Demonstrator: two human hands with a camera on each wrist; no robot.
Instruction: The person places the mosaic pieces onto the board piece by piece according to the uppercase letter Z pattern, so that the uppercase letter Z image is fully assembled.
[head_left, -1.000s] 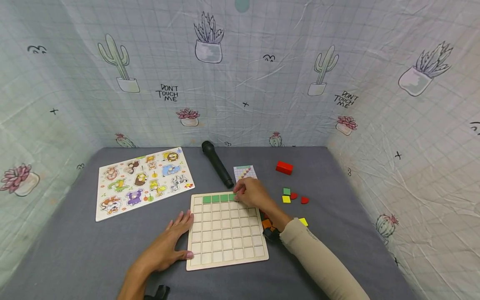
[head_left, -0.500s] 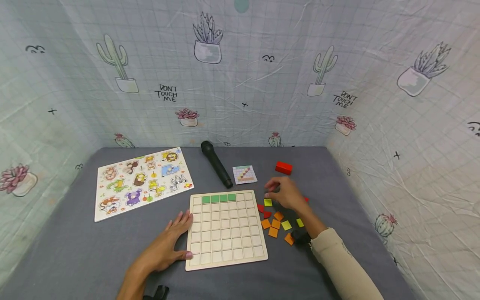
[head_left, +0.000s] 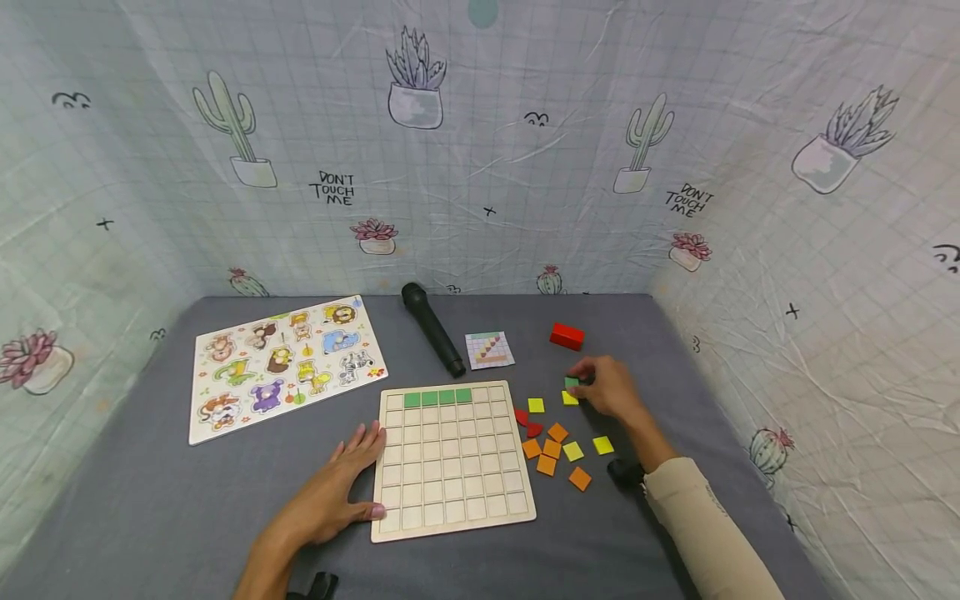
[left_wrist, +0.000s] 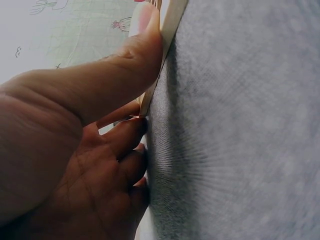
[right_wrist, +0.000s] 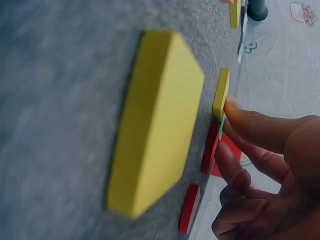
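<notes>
My left hand (head_left: 330, 493) lies with spread fingers along the left side of the wooden grid board (head_left: 453, 471), its thumb against the edge, as the thumb (left_wrist: 125, 60) in the left wrist view also shows. Several green square tiles (head_left: 438, 397) sit in a line in the board's top row. To the right of the board, my right hand (head_left: 611, 392) pinches another green tile (head_left: 572, 382) between thumb and fingers. A yellow tile (head_left: 570, 398) lies right beside it. In the right wrist view most of the green tile (right_wrist: 221, 126) is hidden by the fingers.
Several orange tiles (head_left: 551, 448), yellow tiles and red pieces (head_left: 534, 429) lie loose right of the board. Behind are a pattern card (head_left: 490, 350), a red block (head_left: 567, 336) and a black microphone (head_left: 433, 329). An animal puzzle board (head_left: 288, 367) lies at the left.
My right hand has left the green tile in the top row and moved right, to the green tile beside the yellow one. The left hand has stayed on the board.
</notes>
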